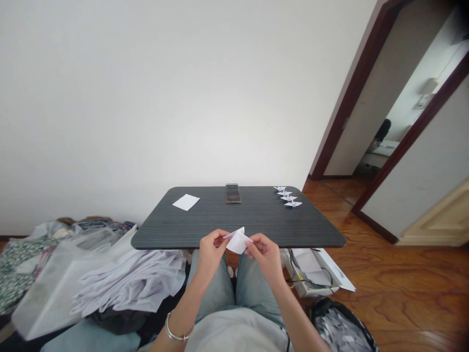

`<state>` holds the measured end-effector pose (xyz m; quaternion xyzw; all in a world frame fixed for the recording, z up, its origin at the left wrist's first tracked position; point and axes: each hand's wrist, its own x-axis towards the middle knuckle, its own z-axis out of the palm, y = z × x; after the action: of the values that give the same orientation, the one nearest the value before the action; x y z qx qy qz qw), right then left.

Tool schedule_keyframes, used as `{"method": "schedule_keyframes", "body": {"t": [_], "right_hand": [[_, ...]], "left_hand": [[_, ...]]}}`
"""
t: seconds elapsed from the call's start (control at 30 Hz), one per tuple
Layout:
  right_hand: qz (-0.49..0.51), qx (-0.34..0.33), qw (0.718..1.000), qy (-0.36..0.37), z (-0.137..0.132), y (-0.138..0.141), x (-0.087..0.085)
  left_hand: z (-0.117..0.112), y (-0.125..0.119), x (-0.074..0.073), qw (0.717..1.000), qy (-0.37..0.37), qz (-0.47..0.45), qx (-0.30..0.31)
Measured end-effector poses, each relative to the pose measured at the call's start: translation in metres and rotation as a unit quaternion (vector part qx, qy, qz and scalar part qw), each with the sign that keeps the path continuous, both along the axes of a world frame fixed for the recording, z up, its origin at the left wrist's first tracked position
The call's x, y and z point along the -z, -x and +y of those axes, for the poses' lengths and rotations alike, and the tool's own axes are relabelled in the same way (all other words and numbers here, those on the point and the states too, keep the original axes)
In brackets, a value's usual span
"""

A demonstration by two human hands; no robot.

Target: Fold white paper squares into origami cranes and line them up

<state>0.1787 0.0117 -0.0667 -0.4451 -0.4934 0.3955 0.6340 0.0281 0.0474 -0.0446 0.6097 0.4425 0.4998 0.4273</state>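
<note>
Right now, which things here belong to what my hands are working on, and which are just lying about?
In use: folded white paper, left hand, right hand; likely loose white sheet, four paper cranes.
Lying about: phone, pale clothes heap, bin.

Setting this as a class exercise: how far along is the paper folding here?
Done: four white origami cranes sit in a row on the dark table. In hand: a partly folded white paper, pinched between the right hand and left hand. Left: one flat white sheet lies unfolded on the table.
</note>
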Motion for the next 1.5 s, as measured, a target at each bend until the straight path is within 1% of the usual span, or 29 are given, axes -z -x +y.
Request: {"method": "schedule_keyframes", "body": {"t": [0.13,0.23,0.33,0.43,0.53,0.67,0.83,0.9,1.0,1.07,1.17,1.23,1.3,1.43,1.5], "right_hand": [[-0.047,0.025,0.998,-0.014,0.001,-0.002,0.000],[-0.068,0.037,0.997,-0.020,0.003,-0.003,0.000],[-0.076,0.053,0.995,-0.023,0.004,-0.003,0.001],[-0.081,0.060,0.995,-0.026,0.004,-0.003,0.000],[-0.079,0.058,0.995,-0.029,0.003,-0.004,0.000],[-0.064,0.061,0.995,-0.036,0.003,-0.004,0.001],[-0.034,0.048,0.998,-0.029,0.005,-0.007,0.005],[-0.046,0.047,0.997,-0.041,0.006,-0.009,0.005],[-0.065,0.046,0.994,-0.079,0.005,-0.010,0.001],[-0.055,0.027,0.994,-0.091,0.004,-0.011,-0.004],[-0.039,-0.029,0.995,-0.092,0.001,-0.011,-0.011],[-0.037,-0.051,0.993,-0.098,0.000,-0.010,-0.013],[-0.040,-0.043,0.993,-0.104,0.000,-0.010,-0.013],[-0.040,0.007,0.993,-0.108,0.003,-0.009,-0.006],[-0.036,0.021,0.994,-0.102,0.004,-0.008,-0.003]], "left_hand": [[-0.003,-0.001,-0.002,0.999,0.020,-0.017,0.048],[-0.005,-0.001,-0.005,0.997,0.009,-0.017,0.081],[-0.006,0.000,-0.006,0.995,-0.012,-0.031,0.092],[-0.005,0.001,-0.004,0.993,-0.004,-0.056,0.105],[-0.002,0.001,-0.002,0.994,0.007,-0.053,0.098],[0.001,0.002,0.000,0.996,-0.002,-0.040,0.077],[0.001,0.003,-0.001,0.995,-0.006,-0.046,0.085],[0.000,0.003,-0.002,0.995,-0.004,-0.053,0.085],[0.001,0.002,-0.001,0.995,0.000,-0.060,0.085],[0.001,0.002,-0.001,0.994,0.007,-0.064,0.089],[0.001,0.002,-0.001,0.993,0.013,-0.068,0.100],[0.001,0.002,-0.002,0.992,0.012,-0.065,0.103],[0.000,0.002,-0.003,0.993,0.008,-0.060,0.102],[-0.001,0.003,-0.005,0.995,-0.004,-0.038,0.087],[-0.002,0.003,-0.005,0.997,-0.011,-0.021,0.076]]}}
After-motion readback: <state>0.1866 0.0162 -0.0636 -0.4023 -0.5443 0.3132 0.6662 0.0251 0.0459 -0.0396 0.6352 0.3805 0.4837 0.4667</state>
